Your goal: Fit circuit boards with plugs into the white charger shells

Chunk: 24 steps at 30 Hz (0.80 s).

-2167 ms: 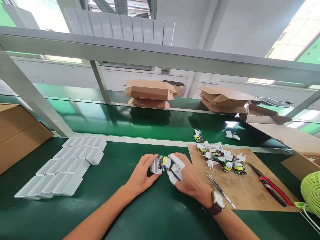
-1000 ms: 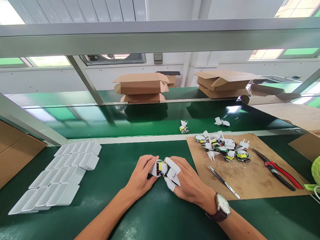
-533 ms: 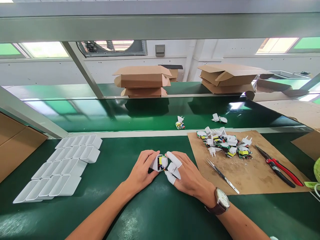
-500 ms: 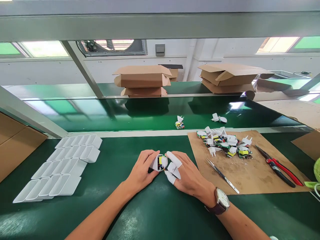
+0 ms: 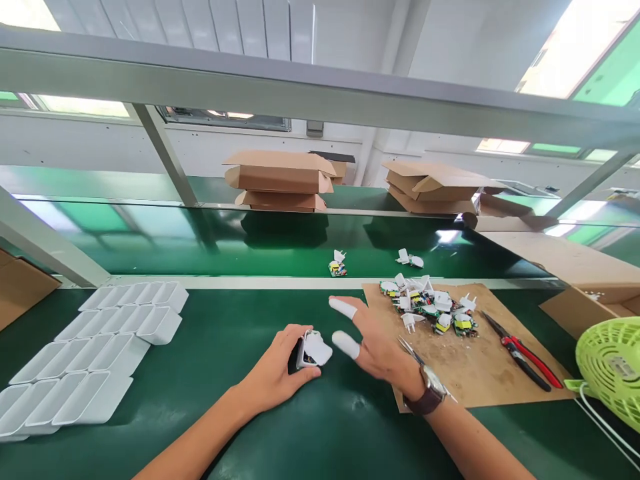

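Observation:
My left hand is closed around a small white plastic housing, its open end turned to the right. A white plug cover sits tilted at the housing's mouth, with a little of the electronics showing beneath it. To the right, my right hand is lifted off the part, thumb and forefinger spread and nothing between them. White finger cots cover those two fingertips. Tweezers lie partly hidden under my right wrist. Past that hand, a pile of circuit boards with white plug covers rests on a cardboard sheet.
Rows of white housings stand on the left of the green table. Red-and-black pliers lie on the cardboard, near a green fan. Two loose board assemblies, one nearer, sit on the belt behind. Cardboard boxes stand farther back.
My right hand has let go of the plug cover and opened, moving slightly right. The board has gone deeper into the housing, and the cover now lies over its mouth. The view has tilted.

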Motion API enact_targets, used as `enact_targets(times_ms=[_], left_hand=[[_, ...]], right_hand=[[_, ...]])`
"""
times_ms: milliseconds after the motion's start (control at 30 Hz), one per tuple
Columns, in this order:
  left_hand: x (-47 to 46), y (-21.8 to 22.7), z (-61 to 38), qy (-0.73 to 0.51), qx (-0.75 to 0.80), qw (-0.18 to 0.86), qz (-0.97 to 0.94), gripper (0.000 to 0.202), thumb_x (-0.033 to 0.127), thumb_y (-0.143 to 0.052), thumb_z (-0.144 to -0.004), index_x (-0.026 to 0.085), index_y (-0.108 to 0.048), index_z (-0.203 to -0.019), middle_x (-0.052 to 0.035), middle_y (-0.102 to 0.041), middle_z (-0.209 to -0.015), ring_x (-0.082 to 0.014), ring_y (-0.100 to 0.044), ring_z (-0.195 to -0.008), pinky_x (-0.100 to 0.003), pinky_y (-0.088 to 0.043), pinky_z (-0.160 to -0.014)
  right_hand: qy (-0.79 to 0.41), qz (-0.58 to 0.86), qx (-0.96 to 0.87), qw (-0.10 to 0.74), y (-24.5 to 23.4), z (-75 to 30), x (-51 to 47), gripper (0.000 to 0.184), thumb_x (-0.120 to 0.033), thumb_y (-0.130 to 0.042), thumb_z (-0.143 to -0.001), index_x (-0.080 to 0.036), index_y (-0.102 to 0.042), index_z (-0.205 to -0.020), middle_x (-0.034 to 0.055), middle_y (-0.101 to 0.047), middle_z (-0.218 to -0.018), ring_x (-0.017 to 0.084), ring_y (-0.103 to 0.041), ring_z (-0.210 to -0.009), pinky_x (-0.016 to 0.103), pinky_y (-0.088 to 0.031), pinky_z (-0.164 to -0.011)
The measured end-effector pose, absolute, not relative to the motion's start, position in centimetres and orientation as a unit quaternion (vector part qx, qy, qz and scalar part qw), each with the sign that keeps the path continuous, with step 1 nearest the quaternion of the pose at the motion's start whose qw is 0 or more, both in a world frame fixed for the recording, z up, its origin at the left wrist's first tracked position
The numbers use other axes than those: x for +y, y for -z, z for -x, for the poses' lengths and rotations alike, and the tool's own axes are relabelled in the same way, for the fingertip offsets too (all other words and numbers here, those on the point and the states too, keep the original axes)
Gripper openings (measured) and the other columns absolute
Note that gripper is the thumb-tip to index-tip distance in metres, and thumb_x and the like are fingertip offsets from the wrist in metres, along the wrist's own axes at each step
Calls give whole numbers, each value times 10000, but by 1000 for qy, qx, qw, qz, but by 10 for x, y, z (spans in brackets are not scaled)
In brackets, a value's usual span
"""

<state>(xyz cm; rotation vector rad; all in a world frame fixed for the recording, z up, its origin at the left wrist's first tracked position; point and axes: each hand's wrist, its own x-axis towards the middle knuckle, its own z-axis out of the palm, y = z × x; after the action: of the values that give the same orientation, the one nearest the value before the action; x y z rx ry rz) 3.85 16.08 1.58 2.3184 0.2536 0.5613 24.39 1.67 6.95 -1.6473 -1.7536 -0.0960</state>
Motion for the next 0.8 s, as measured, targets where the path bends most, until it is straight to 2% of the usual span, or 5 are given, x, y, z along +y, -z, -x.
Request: enact_targets(times_ms=[233,300,500,667,800], left_hand=[[162,-7,-42,-235,88,349,-903,606,186,-671,-876,270,-500,-1451,-129,-664,-1361,-297,-665,-1208,-468,-582,-1000],[164,-6,-43,-236,87,346,-904,600,181,-663,-878,276,-510,-1450,-125,-668,-1363,-298,-667,-1220,-464,-587,-1001],[174,0,-41,-232,86,336,-909,511,269,-647,-921,294,-561,-1424,-109,-684,-1359,-301,-694,-1199,-451,-610,-977],[180,8,-41,-228,108,340,-906,435,378,-633,-931,295,-629,-1358,-88,-716,-1294,-298,-716,-1142,-431,-625,-937],[183,17,-43,-244,116,325,-906,409,469,-634,-907,277,-681,-1265,-82,-747,-1207,-304,-735,-1071,-425,-638,-879]], right_hand=[[-4,823,-548,148,-71,-315,105,256,-315,-687,-925,-110,-669,-1078,186,-710,-1086,335,-678,-1058,473,-555,-911],[-3,840,-525,136,-66,-320,133,303,-371,-718,-920,-90,-680,-1028,178,-715,-1027,325,-694,-994,455,-569,-864],[18,850,-511,126,-65,-304,161,294,-376,-652,-996,-171,-649,-1207,72,-666,-1229,229,-671,-1065,444,-579,-916],[41,856,-498,135,-90,-318,104,197,-142,-719,-819,-181,-676,-1007,101,-703,-1101,266,-626,-1071,419,-523,-961],[74,889,-421,162,-117,-358,21,355,-130,-640,-772,-137,-643,-1127,142,-693,-1139,305,-617,-1102,404,-510,-945]])
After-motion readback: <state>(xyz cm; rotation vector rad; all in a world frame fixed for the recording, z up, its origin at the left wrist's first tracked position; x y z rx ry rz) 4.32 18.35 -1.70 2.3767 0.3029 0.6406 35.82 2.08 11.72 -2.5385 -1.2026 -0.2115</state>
